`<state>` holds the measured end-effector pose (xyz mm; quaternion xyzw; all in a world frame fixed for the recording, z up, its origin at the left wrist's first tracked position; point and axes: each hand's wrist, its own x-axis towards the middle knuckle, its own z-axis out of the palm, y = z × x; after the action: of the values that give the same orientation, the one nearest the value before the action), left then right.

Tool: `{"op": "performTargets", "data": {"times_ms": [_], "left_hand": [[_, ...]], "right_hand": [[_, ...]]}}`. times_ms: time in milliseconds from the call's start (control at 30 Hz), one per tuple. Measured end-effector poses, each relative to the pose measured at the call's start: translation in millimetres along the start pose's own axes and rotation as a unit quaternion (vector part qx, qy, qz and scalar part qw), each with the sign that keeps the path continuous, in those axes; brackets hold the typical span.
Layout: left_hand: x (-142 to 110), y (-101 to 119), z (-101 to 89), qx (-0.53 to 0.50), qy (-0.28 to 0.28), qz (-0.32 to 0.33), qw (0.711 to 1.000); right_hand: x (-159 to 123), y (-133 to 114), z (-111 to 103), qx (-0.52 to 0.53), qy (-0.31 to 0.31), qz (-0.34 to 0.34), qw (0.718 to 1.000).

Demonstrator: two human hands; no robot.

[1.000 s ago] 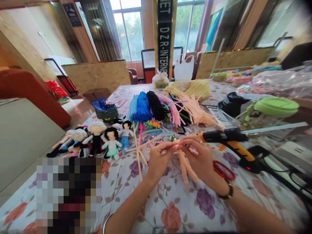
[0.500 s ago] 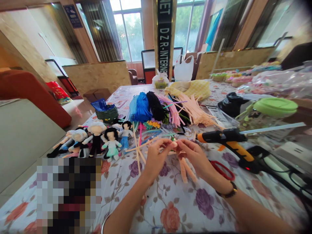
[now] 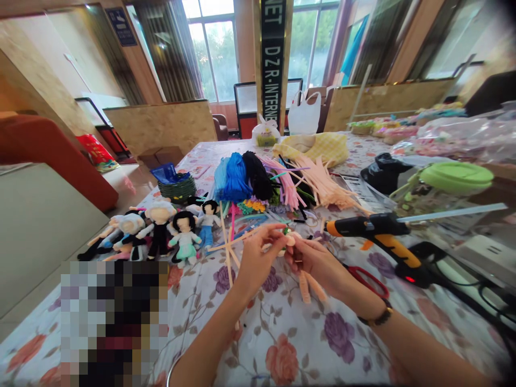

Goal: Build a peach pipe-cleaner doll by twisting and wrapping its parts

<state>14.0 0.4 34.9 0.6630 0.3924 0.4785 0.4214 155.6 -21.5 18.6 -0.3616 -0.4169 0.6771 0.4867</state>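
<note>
My left hand (image 3: 262,255) and my right hand (image 3: 322,263) meet above the flowered tablecloth. Their fingertips pinch a small pale peach fuzzy piece (image 3: 291,239), seemingly of pipe cleaner. Two peach coiled legs (image 3: 309,287) show below my right hand; my fingers hide whether they join the pinched piece. Loose peach pipe cleaners (image 3: 227,247) lie crossed left of my left hand. Right of my right hand are red-handled scissors (image 3: 373,280), partly hidden by the wrist, and an orange and black glue gun (image 3: 374,228) with a glue stick in its back.
Finished pipe-cleaner dolls (image 3: 183,236) lie at the left. Behind the hands are bundles of blue (image 3: 237,180), black (image 3: 258,177) and peach pipe cleaners (image 3: 322,180). A green-lidded jar (image 3: 451,180) stands at the right, near the glue gun's black cable (image 3: 463,287). A pixelated patch covers the lower left.
The fingers have shifted around the small peach piece, and my right hand has turned and dropped slightly. More of the piece shows between the fingertips. The surroundings look the same.
</note>
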Motion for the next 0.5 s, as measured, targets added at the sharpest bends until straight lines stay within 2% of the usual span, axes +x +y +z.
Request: {"op": "performTargets", "data": {"times_ms": [133, 333, 500], "left_hand": [[-0.7, -2.3, 1.8, -0.034, 0.024, -0.017, 0.999], [-2.2, 0.2, 0.9, -0.011, 0.036, 0.003, 0.999], [-2.9, -0.1, 1.3, -0.034, 0.039, 0.005, 0.999]], "right_hand": [[0.2, -1.4, 1.4, 0.028, 0.001, 0.025, 0.999], [-1.0, -1.9, 1.8, 0.037, -0.035, 0.036, 0.998], [-2.1, -2.1, 0.5, 0.068, -0.069, 0.05, 0.994]]}}
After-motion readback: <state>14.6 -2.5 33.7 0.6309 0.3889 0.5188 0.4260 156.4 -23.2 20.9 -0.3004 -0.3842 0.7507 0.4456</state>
